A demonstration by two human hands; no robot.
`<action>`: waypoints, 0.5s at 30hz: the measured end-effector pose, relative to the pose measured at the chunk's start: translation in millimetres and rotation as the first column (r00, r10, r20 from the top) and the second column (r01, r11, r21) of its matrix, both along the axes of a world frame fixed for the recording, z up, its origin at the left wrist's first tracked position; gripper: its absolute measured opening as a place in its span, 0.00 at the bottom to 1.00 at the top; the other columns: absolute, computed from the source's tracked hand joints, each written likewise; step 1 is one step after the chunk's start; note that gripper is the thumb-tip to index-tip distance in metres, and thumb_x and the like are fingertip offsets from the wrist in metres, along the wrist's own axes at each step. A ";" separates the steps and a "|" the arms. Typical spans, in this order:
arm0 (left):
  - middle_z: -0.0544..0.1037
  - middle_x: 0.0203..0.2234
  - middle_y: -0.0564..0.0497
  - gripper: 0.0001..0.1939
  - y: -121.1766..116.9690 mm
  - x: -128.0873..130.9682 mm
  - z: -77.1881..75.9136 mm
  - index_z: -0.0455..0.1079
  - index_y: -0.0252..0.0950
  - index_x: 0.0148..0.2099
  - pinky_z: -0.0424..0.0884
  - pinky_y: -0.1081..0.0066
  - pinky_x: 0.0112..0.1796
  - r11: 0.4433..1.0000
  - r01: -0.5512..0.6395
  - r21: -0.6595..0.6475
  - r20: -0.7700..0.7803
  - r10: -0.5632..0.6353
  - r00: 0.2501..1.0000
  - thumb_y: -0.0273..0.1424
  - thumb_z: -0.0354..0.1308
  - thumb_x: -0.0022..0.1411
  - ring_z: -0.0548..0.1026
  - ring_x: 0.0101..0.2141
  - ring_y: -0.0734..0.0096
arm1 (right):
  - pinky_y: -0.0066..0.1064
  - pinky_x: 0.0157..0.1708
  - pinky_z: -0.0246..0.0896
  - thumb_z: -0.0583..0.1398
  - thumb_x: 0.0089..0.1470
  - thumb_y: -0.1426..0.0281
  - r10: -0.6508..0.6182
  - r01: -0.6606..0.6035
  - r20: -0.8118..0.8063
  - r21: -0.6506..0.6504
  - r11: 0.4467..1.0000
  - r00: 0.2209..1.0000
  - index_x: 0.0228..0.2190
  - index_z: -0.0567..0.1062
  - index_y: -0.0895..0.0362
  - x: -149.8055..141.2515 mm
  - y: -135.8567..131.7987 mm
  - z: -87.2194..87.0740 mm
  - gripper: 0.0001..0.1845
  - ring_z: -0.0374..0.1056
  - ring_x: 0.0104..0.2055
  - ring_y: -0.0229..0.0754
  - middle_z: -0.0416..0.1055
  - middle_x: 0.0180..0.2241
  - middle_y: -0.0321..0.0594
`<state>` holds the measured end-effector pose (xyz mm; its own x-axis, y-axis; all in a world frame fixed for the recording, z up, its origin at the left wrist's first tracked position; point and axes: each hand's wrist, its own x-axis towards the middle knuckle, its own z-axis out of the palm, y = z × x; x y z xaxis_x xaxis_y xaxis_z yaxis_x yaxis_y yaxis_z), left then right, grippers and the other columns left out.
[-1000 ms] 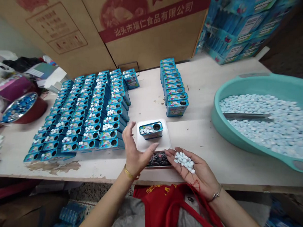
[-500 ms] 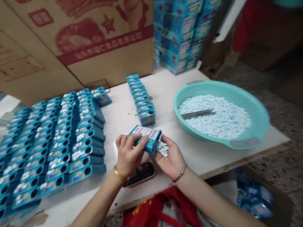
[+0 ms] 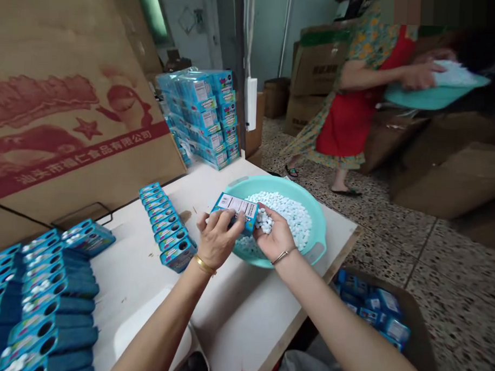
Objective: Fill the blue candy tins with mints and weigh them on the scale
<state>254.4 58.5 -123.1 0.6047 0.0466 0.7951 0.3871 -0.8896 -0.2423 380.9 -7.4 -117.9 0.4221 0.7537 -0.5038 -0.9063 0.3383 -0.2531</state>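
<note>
My left hand (image 3: 222,240) grips a small blue printed candy box (image 3: 235,209), which lies tipped on its side with its label upward. At the box's right end, my right hand (image 3: 275,235) is cupped and holds a heap of small pale candies (image 3: 264,221). Both hands are over the near left part of a turquoise basin (image 3: 317,220). More pale blue and white candies (image 3: 289,208) lie in that basin. The box hides part of the basin's left side.
A row of blue boxes (image 3: 165,220) stands left of my hands; more rows (image 3: 56,308) fill the lower left. Wrapped box stacks (image 3: 205,119) stand at the back. A co-worker in a red apron (image 3: 347,124) holds another basin (image 3: 433,94). Below the table edge lie more boxes (image 3: 377,303).
The view has swung right, bringing the co-worker into sight. My hands, with the box and candies, have moved from the bare table to over the turquoise basin.
</note>
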 end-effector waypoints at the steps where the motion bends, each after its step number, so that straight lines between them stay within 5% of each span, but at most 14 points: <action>1: 0.77 0.36 0.51 0.11 -0.4 2.6 -2.6 0.72 0.46 0.44 0.51 0.61 0.43 1.000 -0.006 0.013 0.004 0.006 1.000 0.27 0.55 0.61 0.70 0.38 0.66 | 0.24 0.24 0.71 0.55 0.54 0.77 0.007 -0.007 -0.009 0.003 1.000 1.000 0.30 0.73 0.60 1.0 1.6 -1.5 0.06 0.72 0.22 0.35 0.76 0.21 0.36; 15: 0.77 0.36 0.48 0.13 0.0 3.9 -14.0 0.72 0.44 0.45 0.52 0.59 0.42 0.996 -0.071 -0.059 -0.002 0.071 0.997 0.26 0.52 0.61 0.69 0.38 0.63 | 0.25 0.30 0.73 0.56 0.55 0.77 0.037 -0.036 -0.018 0.051 0.998 0.999 0.31 0.75 0.61 -4.1 6.4 -12.6 0.07 0.74 0.26 0.36 0.78 0.25 0.39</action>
